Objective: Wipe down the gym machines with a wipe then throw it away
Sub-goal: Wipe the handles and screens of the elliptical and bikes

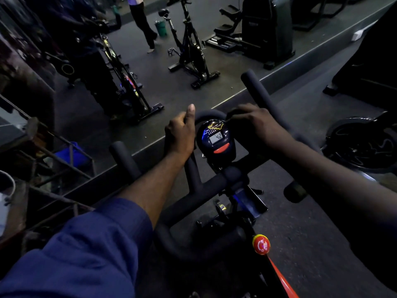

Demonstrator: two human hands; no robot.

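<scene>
On my feed the left hand [180, 134] grips the front loop of the spin bike's handlebar [214, 186] just left of the console [216, 137], fingers wrapped round the bar and thumb sticking straight up. The right hand [255, 123] lies over the same loop just right of the console, fingers curled down over the bar. I cannot tell whether a wipe sits under either palm (the light is very dim). The console's small screen is lit. A red knob [261, 244] stands on the frame below the handlebar, and the left arm wears a blue sleeve [90, 244].
</scene>
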